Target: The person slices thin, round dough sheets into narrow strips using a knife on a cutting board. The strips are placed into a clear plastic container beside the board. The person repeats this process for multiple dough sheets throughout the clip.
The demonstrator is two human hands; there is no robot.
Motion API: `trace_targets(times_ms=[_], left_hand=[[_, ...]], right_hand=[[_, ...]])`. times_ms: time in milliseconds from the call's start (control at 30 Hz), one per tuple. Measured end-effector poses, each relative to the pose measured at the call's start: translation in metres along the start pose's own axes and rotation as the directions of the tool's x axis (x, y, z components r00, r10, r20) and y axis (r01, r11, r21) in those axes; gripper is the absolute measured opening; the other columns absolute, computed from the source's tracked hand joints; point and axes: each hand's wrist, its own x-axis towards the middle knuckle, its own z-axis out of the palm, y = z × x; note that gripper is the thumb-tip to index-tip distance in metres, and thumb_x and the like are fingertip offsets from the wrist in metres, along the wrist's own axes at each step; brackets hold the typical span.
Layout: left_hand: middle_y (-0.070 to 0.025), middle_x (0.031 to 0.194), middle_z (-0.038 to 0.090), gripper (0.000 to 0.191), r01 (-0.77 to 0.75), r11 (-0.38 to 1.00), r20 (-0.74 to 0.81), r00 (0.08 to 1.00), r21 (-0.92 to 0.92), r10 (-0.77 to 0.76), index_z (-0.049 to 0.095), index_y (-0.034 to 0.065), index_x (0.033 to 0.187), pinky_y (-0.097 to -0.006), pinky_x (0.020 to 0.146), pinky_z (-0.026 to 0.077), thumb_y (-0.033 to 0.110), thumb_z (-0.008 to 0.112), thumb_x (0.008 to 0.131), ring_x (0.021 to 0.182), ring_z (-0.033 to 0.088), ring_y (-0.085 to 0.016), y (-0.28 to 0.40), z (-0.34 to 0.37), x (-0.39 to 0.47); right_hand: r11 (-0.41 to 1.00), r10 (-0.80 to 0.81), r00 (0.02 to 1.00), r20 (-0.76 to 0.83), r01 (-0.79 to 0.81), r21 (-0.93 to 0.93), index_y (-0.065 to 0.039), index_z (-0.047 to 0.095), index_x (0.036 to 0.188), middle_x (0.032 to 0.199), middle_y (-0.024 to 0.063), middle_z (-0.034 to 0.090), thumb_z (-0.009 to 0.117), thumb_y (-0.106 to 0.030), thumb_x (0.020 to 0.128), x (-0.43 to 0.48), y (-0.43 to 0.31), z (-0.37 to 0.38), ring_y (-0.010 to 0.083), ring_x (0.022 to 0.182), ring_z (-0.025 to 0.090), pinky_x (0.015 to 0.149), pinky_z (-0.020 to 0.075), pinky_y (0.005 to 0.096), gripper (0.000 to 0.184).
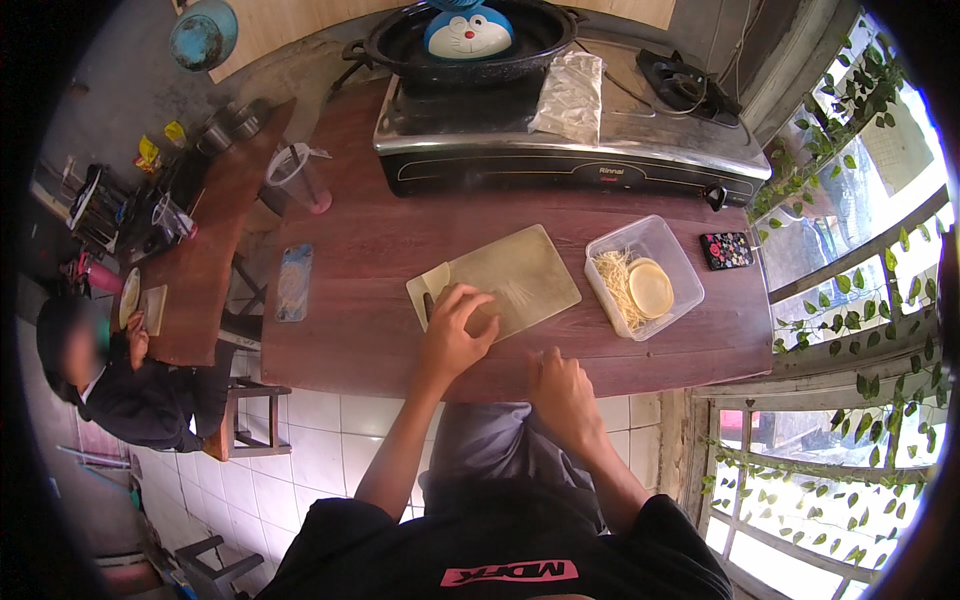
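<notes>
A pale cutting board point(517, 262) lies at a slant on the wooden table before me. Over its lower left part my left hand point(457, 326) is raised with thumb and fingers apart, holding nothing that I can see. A dark handle point(428, 306), perhaps a knife's, shows on the board beside that hand. Thin pale strips point(516, 294) lie on the board. My right hand point(562, 386) is curled at the table's near edge; whether something is in it cannot be told. Right of the board, a clear plastic container point(679, 300) holds pale shreds point(616, 277) and a round yellowish piece point(650, 289).
A gas stove point(480, 161) with a large black pan point(382, 52) stands at the back. A plastic cup point(304, 180) and a blue-cased phone point(294, 283) are at the left, another phone point(726, 250) at the right. A person point(142, 405) sits at the left table.
</notes>
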Motion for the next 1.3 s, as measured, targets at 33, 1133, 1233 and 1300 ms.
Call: trace_targets(times_ms=[33, 1133, 1233, 1300], left_hand=[[-0.0118, 0.121, 0.072, 0.032, 0.001, 1.000, -0.002, 1.000, 0.005, -0.001, 0.080, 0.0055, 0.119, -0.0480, 0.098, 0.059, 0.014, 0.089, 0.090, 0.114, 0.071, -0.037, 0.000, 0.000, -0.001], [-0.0096, 0.119, 0.076, 0.027, -0.057, 0.998, -0.036, 0.998, 0.001, 0.057, 0.083, 0.0022, 0.112, -0.0451, 0.095, 0.061, 0.004, 0.087, 0.085, 0.109, 0.071, -0.035, -0.002, 0.002, 0.001], [-0.0097, 0.117, 0.077, 0.027, -0.063, 0.998, -0.047, 0.997, 0.009, 0.063, 0.083, 0.0020, 0.111, -0.0451, 0.095, 0.061, 0.004, 0.087, 0.085, 0.108, 0.071, -0.035, -0.003, 0.004, 0.002], [-0.0098, 0.116, 0.078, 0.026, -0.066, 0.998, -0.053, 0.996, 0.009, 0.067, 0.083, 0.0016, 0.111, -0.0450, 0.094, 0.061, 0.004, 0.087, 0.085, 0.107, 0.072, -0.034, -0.003, 0.005, 0.002]], right_hand=[[1.000, 0.010, 1.000, -0.005, -0.010, 0.006, 0.006, 0.068, 0.108, 0.088, 0.0401, 0.072, 0.059, -0.037, 0.119, 0.001, 0.000, -0.001, 0.0628, 0.086, 0.073, 0.074, 0.0606, 0.0695, 0.045], [0.997, -0.049, 0.991, 0.128, 0.042, 0.061, 0.005, 0.060, 0.114, 0.090, 0.0382, 0.075, 0.052, -0.032, 0.122, -0.002, -0.012, 0.002, 0.0610, 0.087, 0.076, 0.077, 0.0626, 0.0665, 0.039], [0.993, -0.112, 0.983, 0.149, 0.105, 0.054, 0.005, 0.060, 0.115, 0.090, 0.0350, 0.076, 0.051, -0.029, 0.122, -0.002, -0.011, 0.002, 0.0582, 0.088, 0.077, 0.078, 0.0637, 0.0642, 0.036], [0.994, -0.106, 0.972, 0.209, 0.112, -0.016, 0.005, 0.060, 0.115, 0.091, 0.0334, 0.077, 0.051, -0.028, 0.122, 0.002, -0.010, 0.006, 0.0567, 0.088, 0.078, 0.077, 0.0642, 0.0632, 0.035]])
